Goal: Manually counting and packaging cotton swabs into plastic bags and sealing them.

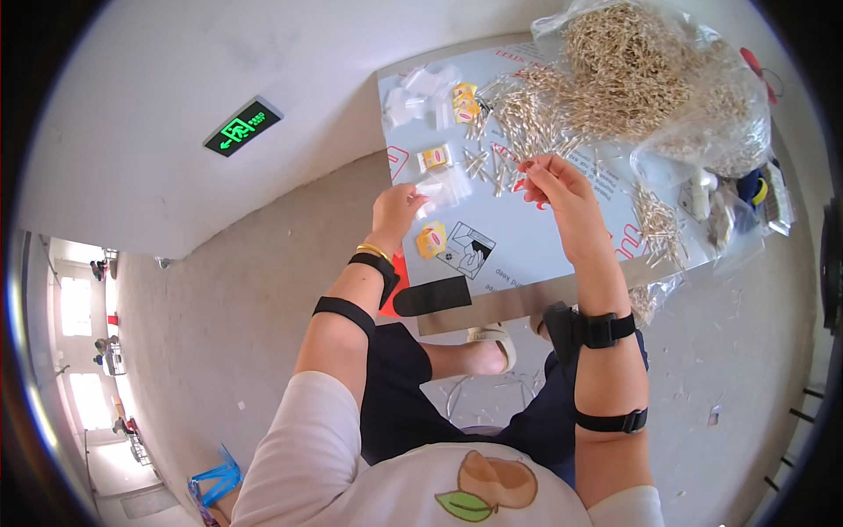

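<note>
My left hand is at the left side of the table, its fingertips pinched on the edge of a small clear plastic bag. My right hand is raised over the near side of a loose heap of cotton swabs. Its thumb and fingers are pinched together; what they hold, if anything, is too small to name. A few scattered swabs lie between the two hands. Close to the left hand are a yellow-and-white packet and a yellow card.
A large clear bag bulging with swabs fills the table's far right. More clear bags and yellow cards lie at the far left. Another swab pile sits by the right edge. A black strip lies along the near edge.
</note>
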{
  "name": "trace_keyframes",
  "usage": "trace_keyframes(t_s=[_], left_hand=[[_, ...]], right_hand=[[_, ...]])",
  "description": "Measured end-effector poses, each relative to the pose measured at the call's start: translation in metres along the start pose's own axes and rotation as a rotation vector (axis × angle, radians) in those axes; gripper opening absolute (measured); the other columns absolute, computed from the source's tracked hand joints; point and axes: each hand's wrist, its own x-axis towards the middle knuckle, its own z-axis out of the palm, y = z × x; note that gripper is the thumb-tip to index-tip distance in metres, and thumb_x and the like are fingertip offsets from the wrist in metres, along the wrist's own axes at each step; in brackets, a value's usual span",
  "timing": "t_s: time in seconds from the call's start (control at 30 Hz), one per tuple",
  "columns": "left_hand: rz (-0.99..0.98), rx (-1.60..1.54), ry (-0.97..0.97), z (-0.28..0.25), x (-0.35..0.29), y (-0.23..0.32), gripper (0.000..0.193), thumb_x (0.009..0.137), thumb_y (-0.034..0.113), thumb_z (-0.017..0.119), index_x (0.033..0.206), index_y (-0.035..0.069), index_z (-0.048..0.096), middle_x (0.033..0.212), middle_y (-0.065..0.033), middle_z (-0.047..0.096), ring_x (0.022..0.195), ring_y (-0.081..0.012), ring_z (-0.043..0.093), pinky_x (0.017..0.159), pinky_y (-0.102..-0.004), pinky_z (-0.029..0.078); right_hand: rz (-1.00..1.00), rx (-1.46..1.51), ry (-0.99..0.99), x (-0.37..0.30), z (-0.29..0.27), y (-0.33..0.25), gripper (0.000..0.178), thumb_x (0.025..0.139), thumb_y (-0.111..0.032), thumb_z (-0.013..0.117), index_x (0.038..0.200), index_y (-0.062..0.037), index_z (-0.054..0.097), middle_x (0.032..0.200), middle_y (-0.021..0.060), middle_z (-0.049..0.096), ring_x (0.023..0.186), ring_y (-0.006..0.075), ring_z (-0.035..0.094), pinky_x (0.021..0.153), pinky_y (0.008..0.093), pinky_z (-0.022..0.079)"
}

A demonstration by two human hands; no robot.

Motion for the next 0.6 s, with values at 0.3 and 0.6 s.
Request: trace_keyframes(t_s=[0.3,0.6], left_hand=[[0.373,-0.068,0.288,-0.071,-0.05,0.097,0.015,0.084,0.005,0.079,0.087,0.005,0.065,0.099,-0.0089,0.074,0.087,-0.0296,0.072,0.074,-0.0378,0.057],[0.435,0.064,0.312,-0.081,-0.118,0.133,0.021,0.078,0.01,0.082,0.092,0.006,0.066,0.106,-0.0086,0.068,0.097,-0.0327,0.068,0.084,-0.0416,0.054]], right_hand=[[0.145,-0.435,-0.238,0.001,0.031,0.033,0.029,0.103,-0.028,0.064,0.104,-0.0006,0.075,0.09,0.0019,0.071,0.082,0.011,0.061,0.075,0.0276,0.05],[-0.031,-0.575,-0.212,-0.004,0.055,0.053,0.025,0.089,-0.022,0.069,0.094,0.0015,0.077,0.077,0.0155,0.073,0.069,0.0238,0.069,0.067,0.0395,0.053]])
